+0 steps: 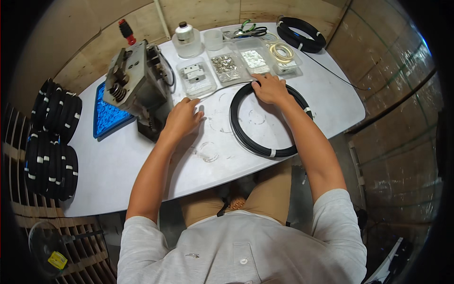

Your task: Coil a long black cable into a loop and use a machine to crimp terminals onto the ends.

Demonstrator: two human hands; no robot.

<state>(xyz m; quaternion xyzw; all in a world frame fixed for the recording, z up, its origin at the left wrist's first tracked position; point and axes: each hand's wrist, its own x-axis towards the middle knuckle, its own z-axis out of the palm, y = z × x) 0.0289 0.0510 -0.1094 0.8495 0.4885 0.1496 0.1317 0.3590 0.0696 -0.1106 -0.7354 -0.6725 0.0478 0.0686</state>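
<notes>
1. Right hand (268,88) grips the black cable coil (265,142) lying on the table (118,161); left hand (182,118) rests loosely curled, holding nothing.
2. Clear trays: metal blocks (196,75); small silver parts (226,65).

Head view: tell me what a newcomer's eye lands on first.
The black cable coil lies flat in the middle of the white table, with the right hand resting on its far rim. The left hand sits beside a grey metal machine on the table's left part. Stacks of black coils banded with white tape stand off the left edge.
</notes>
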